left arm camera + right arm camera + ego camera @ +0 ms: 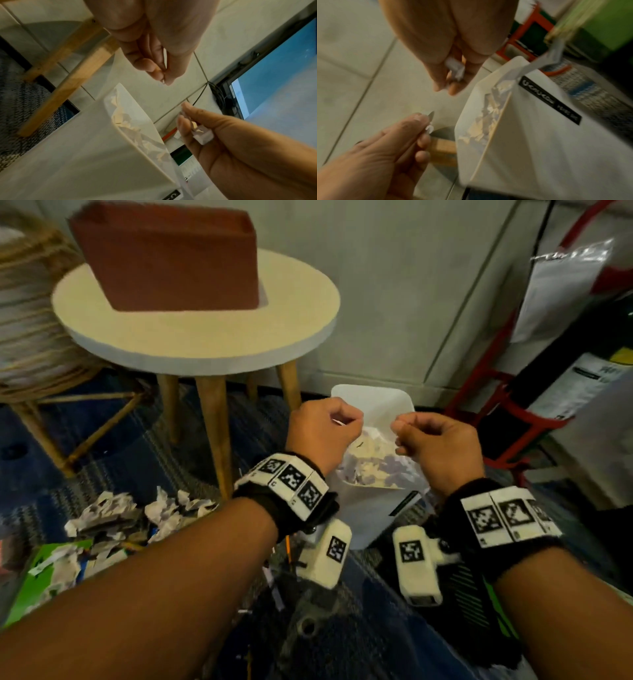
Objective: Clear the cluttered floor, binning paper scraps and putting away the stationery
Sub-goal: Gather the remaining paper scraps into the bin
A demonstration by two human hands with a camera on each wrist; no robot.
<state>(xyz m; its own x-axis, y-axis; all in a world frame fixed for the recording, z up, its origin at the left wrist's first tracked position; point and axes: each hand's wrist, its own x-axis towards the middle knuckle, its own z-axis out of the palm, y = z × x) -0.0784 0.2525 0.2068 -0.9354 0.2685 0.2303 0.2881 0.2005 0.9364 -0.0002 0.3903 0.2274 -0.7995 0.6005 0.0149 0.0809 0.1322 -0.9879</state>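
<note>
- The left hand [323,431] is hovering over the white bin [373,508], fingers curled, pinching a small white paper scrap [163,81] between thumb and fingertips.
- The right hand [442,445] is hanging just beside it over the same bin, fingers curled round a folded white scrap [203,136].
- The bin is standing on the floor next to the wall, its lid [371,405] tipped up at the back, and torn white and pale purple paper [373,462] is lying inside it.
- A blue patterned carpet [113,440] is covering the floor; a pile of crumpled paper scraps [137,517] is lying on it to the left, partly over a green box [20,594].
- A round white side table [205,337] on wooden legs is standing behind the pile, carrying a brown rectangular container [171,258].
- A rattan chair [30,337] is sitting at the far left.
- A pale panelled wall [411,285] is closing off the back.
- A red metal frame [496,419] is standing at the right, with a clear plastic bag [561,289] hanging above it.
</note>
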